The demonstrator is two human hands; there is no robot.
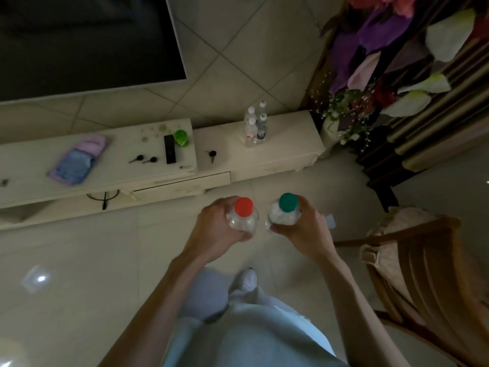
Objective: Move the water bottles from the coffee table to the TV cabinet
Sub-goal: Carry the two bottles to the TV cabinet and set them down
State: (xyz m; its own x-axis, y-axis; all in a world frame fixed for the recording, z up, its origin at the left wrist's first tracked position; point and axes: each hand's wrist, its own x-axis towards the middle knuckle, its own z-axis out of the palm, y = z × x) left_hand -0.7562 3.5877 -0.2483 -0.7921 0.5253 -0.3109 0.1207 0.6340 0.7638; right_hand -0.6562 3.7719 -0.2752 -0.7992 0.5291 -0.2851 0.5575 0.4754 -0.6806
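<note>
Directly below the camera, both forearms reach forward over the pale tiled floor (79,260), bare and slightly bent inward so that the two hands come close together at chest front. The left hand (213,225) wraps a clear red-capped bottle (244,211) from its left side, fingers curled round the far side of the body and the thumb hooked under the near side; the bottle stands upright with its cap facing the camera. The right hand (307,229) grips a green-capped bottle (285,210) in mirror fashion, fingers round the right side, thumb pressed across the near side, and this bottle tilts a little toward the left. The two bottles sit just beside each other, apart by a narrow gap, in the air short of the white TV cabinet (285,160).

On the cabinet's lower right section stands a tight cluster of bottles (255,127) with white caps, and a single key (212,154) lies near them. The higher left section carries a green cup (181,138), a black remote (169,149), two more dark keys (144,159) and a purple pouch (76,160). A dark TV (79,41) hangs on the wall above, and a wooden chair (428,274) stands at the right
</note>
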